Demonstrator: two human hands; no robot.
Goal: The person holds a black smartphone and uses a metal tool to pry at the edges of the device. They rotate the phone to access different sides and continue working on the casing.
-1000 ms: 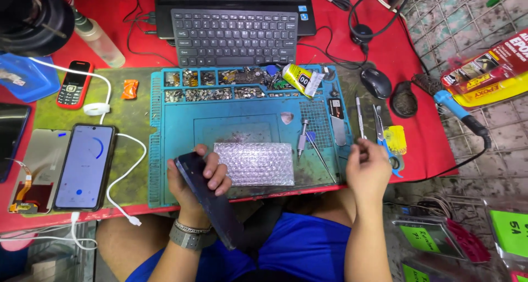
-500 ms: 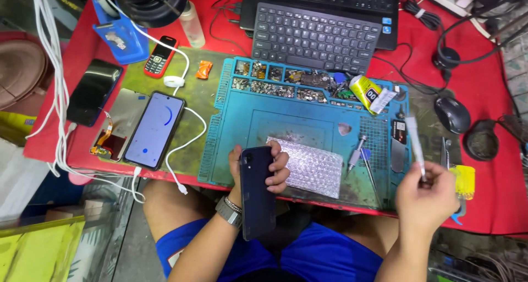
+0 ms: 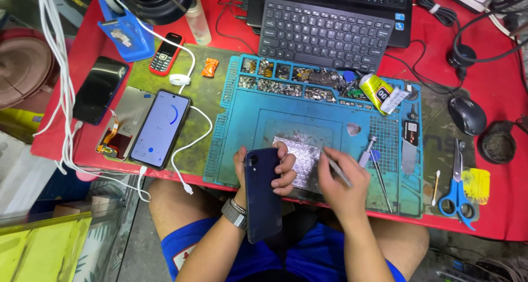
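Left hand (image 3: 263,172) grips dark phone (image 3: 263,197), right hand (image 3: 344,186) pinches tool (image 3: 336,169) over blue mat (image 3: 308,120).

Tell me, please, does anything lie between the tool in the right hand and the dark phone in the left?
Nothing visible does. The right hand holds the thin tool just right of the phone, which the left hand grips; only the left fingertips wrapped round the phone's edge sit between them.

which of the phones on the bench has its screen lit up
The phone on the green mat, white cable beside it. The black one is dark.
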